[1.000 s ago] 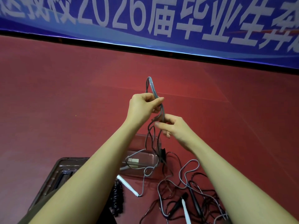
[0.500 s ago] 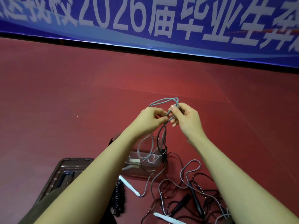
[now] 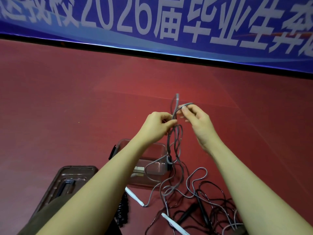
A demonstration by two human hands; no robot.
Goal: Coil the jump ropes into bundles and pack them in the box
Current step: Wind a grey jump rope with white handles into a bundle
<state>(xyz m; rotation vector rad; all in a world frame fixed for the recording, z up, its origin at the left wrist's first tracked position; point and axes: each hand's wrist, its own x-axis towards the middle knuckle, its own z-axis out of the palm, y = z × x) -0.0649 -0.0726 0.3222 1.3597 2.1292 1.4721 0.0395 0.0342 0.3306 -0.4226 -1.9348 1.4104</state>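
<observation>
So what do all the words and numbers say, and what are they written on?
"2026届毕业生": white characters on the blue banner. The characters before and after it are cut off or blurred, so I can't read them.
The small pale label at the clear box: too small and blurred to read.
No other writing shows.

Red floor under a blue banner

A dull red floor spreads all around and below the hands, with a faint paler patch just beyond them. Far beyond the hands, a blue banner with large pale lettering runs across, a dark strip along its lower edge.
</observation>
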